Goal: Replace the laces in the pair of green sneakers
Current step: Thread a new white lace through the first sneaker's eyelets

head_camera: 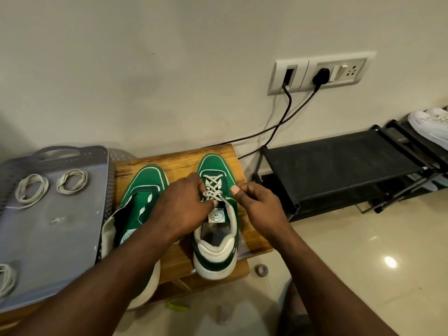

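Note:
Two green sneakers with white soles stand on a small wooden stool [174,260]. The right sneaker [215,243] carries a white lace [212,187] crossed through its eyelets. My left hand [181,209] lies over its tongue and pinches the lace near the top eyelets. My right hand [261,209] pinches the lace's other end at the sneaker's right side, thumb up. The left sneaker [138,202] has no lace, and my left forearm covers part of it.
A grey perforated tray [48,234] at left holds two coiled laces [31,187] [72,181] and a third coil [6,280] at its near edge. A black shoe rack [339,163] stands right, with cables from a wall socket [317,75] behind the stool. Small scraps lie on the tiled floor.

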{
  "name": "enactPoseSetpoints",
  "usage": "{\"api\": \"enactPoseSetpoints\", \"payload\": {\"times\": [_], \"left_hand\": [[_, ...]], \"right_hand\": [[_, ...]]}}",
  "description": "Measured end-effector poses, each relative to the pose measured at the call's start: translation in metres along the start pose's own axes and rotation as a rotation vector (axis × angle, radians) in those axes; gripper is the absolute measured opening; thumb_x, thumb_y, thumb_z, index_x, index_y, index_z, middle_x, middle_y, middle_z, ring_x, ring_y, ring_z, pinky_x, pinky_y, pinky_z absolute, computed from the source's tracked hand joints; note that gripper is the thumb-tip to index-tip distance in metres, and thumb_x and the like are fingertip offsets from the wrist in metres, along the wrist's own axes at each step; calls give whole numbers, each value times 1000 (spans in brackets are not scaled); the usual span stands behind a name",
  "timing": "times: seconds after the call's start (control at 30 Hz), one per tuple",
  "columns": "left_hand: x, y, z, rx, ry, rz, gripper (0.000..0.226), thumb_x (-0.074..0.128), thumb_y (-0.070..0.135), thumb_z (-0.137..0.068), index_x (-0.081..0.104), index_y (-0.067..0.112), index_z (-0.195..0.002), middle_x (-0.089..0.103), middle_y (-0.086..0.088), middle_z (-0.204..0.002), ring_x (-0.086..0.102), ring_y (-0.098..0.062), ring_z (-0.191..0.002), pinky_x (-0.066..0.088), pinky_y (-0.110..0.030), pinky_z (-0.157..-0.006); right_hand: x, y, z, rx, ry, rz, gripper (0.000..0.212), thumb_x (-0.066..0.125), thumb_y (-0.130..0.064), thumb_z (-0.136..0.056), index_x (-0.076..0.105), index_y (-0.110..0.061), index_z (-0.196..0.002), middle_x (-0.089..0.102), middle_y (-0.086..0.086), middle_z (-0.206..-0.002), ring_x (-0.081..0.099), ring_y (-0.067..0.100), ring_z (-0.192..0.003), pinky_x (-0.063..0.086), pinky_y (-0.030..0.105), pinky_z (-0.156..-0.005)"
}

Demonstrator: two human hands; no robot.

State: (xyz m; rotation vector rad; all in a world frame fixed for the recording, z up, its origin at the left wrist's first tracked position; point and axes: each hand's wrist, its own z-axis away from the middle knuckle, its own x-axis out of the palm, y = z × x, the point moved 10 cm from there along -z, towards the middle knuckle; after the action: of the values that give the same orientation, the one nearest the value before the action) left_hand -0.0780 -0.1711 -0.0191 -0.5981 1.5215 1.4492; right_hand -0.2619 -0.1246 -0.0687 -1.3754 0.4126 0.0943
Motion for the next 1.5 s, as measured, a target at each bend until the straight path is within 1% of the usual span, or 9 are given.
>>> {"api": "enactPoseSetpoints", "payload": {"times": [0.13, 0.4, 0.67, 0.87, 1.07, 1.13, 1.33, 1.4, 1.5], "left_hand": [[10, -12, -2, -68, -170, -77, 44, 70, 68, -86, 61, 25, -88, 69, 2, -80, 66, -17, -76, 57, -40, -72], [15, -13, 5, -130, -425, 250, 38, 68, 48, -96, 67, 10, -98, 78, -9, -78, 77, -27, -72, 62, -48, -82], [19, -20, 12, -294, -455, 531, 22, 63, 26, -103, 65, 5, -99, 79, -15, -89, 77, -42, -91, 60, -45, -81], [13, -17, 7, -264, -369, 400, 24, 65, 26, -103, 67, 4, -97, 80, -7, -81, 79, -31, -78, 59, -34, -67], [1, -11, 2, -156, -268, 370, 10, 68, 29, -101, 69, 19, -101, 78, -7, -79, 70, -19, -56, 58, -36, -66], [2, -6, -1, -95, -205, 361, 5, 65, 29, -103, 69, 27, -103, 75, -5, -81, 67, -16, -58, 56, -33, -60], [12, -4, -8, -42, -170, 376, 8, 71, 28, -99, 75, 32, -93, 76, 10, -92, 70, -13, -89, 53, -34, -76], [13, -3, -9, -52, -177, 392, 10, 71, 26, -99, 76, 28, -91, 77, 8, -89, 72, -13, -88, 54, -33, -77], [20, -2, -8, -117, -206, 417, 17, 64, 21, -103, 75, 20, -91, 74, 4, -82, 68, -6, -68, 46, -25, -61]], "right_hand": [[4, -6, -1, -44, 13, 50, 24, 72, -35, -98, 70, -13, -89, 72, -9, -86, 66, -8, -76, 48, 9, -59], [8, -3, -1, -41, 31, 59, 21, 70, -35, -99, 65, -17, -89, 72, -6, -86, 69, 4, -79, 60, 31, -70], [-4, 9, -4, 72, 65, 28, 15, 69, -31, -101, 67, -20, -91, 73, -5, -89, 69, 16, -87, 61, 41, -79], [-12, 21, -5, 140, 97, 147, 14, 66, -33, -101, 66, -24, -90, 69, -6, -90, 65, 14, -86, 58, 43, -82], [-1, 7, -2, 70, -59, -101, 12, 69, -33, -100, 76, -24, -96, 77, -5, -95, 74, 12, -90, 62, 37, -84], [3, 4, -2, 51, -89, -46, 14, 70, -36, -100, 77, -25, -93, 78, -7, -93, 75, 11, -87, 64, 42, -84], [3, 4, -2, 36, -60, 19, 16, 72, -38, -98, 72, -26, -88, 77, -6, -88, 74, 14, -84, 63, 52, -82], [5, 1, -1, 23, -79, 18, 15, 70, -34, -99, 71, -24, -89, 76, -3, -89, 73, 17, -85, 63, 52, -83], [7, 0, 0, 22, -87, 14, 14, 67, -30, -102, 68, -22, -90, 74, -3, -89, 71, 17, -87, 62, 47, -83]]}}
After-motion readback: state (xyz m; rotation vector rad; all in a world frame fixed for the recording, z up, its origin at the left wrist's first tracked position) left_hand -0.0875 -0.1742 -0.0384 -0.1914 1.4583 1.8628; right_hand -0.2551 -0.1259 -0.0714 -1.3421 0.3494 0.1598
